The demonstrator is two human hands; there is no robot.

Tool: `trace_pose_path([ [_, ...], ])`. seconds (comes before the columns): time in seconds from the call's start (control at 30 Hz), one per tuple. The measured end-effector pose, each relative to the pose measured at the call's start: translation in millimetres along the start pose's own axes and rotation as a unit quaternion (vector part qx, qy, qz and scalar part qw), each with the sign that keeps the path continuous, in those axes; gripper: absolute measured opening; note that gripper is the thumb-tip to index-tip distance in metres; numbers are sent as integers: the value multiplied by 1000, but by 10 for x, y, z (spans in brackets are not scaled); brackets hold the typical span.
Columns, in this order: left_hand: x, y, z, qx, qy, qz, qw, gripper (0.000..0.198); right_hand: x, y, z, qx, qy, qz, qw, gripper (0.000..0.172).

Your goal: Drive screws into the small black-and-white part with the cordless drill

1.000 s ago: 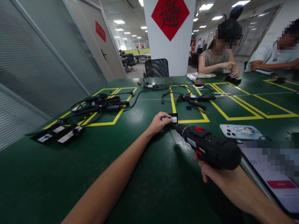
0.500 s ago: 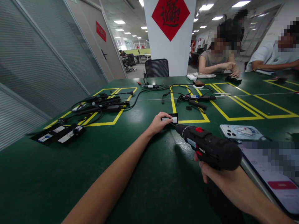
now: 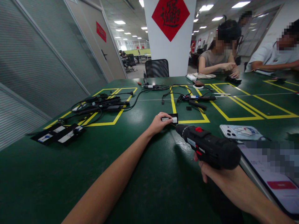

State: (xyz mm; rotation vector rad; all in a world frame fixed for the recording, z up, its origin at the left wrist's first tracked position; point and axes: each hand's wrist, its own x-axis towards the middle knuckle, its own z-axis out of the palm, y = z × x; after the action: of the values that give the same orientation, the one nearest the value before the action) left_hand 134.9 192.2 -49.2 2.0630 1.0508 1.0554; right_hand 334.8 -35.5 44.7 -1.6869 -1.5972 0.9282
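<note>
My left hand (image 3: 158,123) reaches across the green table (image 3: 70,174) and pinches a small black block with a white label (image 3: 172,118), holding it down on the surface. My right hand (image 3: 216,175) is wrapped round the grip of a black cordless screwdriver with red buttons (image 3: 207,147). The tool points away from me, and its bit tip meets the near edge of the small block.
A phone in a patterned case (image 3: 240,131) and a larger screen (image 3: 273,171) lie to the right. Black adapters and cables (image 3: 102,104) sit at the left, flat black labelled parts (image 3: 58,133) nearer. More cables and tools (image 3: 196,99) lie beyond. Two people sit at the far right.
</note>
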Motion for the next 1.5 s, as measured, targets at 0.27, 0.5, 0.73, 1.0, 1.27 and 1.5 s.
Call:
trace_pose_path([
  [0.27, 0, 16, -23, 0, -11, -6, 1000, 21, 12, -3, -10, -5, 6, -19, 1000, 15],
  [0.5, -2, 31, -75, 5, -34, -5, 999, 24, 6, -23, -13, -11, 11, -6, 1000, 16],
  [0.73, -1, 20, -86, 8, -37, 5, 999, 26, 7, -8, -18, -6, -6, -2, 1000, 15],
  [1.0, 5, -13, -64, 14, -30, 13, 999, 26, 7, 31, 9, 18, -9, 5, 1000, 17],
  [1.27, -11, -14, -69, 11, -34, 12, 999, 27, 12, 31, 12, 57, -21, 11, 998, 19],
  [1.5, -1, -52, -66, 9, -38, 6, 999, 27, 6, 12, 23, 57, -10, 33, 998, 18],
])
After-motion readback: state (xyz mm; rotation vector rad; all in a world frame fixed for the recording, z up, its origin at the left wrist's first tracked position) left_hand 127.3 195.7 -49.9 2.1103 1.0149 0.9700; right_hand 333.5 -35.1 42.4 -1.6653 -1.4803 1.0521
